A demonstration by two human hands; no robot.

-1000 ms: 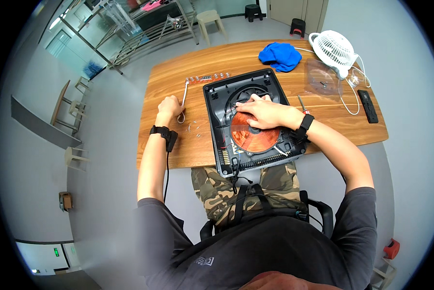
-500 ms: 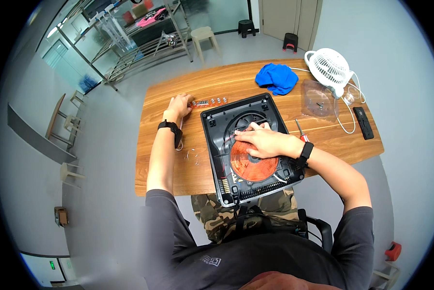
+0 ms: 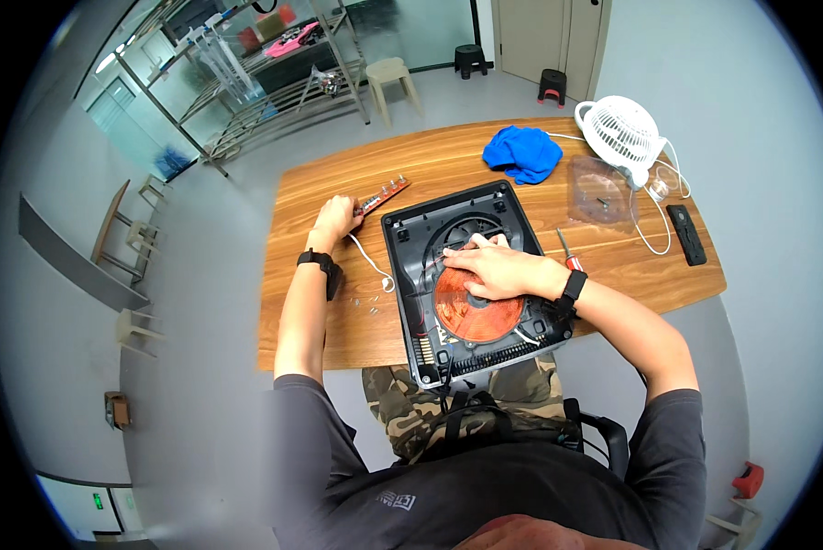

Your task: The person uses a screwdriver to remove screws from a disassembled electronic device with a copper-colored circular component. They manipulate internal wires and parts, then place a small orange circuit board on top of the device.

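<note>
My left hand (image 3: 339,218) is closed on one end of a narrow red circuit board (image 3: 386,193), which tilts up to the right above the table, small round parts along it. A white cable (image 3: 369,256) with a plug at its end trails from it toward the open black appliance housing (image 3: 418,217), apparently an induction cooker base. Over the round copper coil (image 3: 478,316) inside that housing lies my right hand (image 3: 494,269), fingers spread, near the black fan (image 3: 475,229) and thin red wires. It covers the coil's upper part; nothing held shows.
Small loose bits (image 3: 365,302) lie left of the housing. To its right are a red-handled screwdriver (image 3: 569,251), a clear tray with screws (image 3: 600,190) and a black strip-shaped part (image 3: 687,235). A blue cloth (image 3: 523,154) and white fan (image 3: 620,130) stand farther back.
My left hand has turned the circuit board, raising its right end from nearly level. The white cable now stretches out toward the housing. My right hand stays on the coil.
</note>
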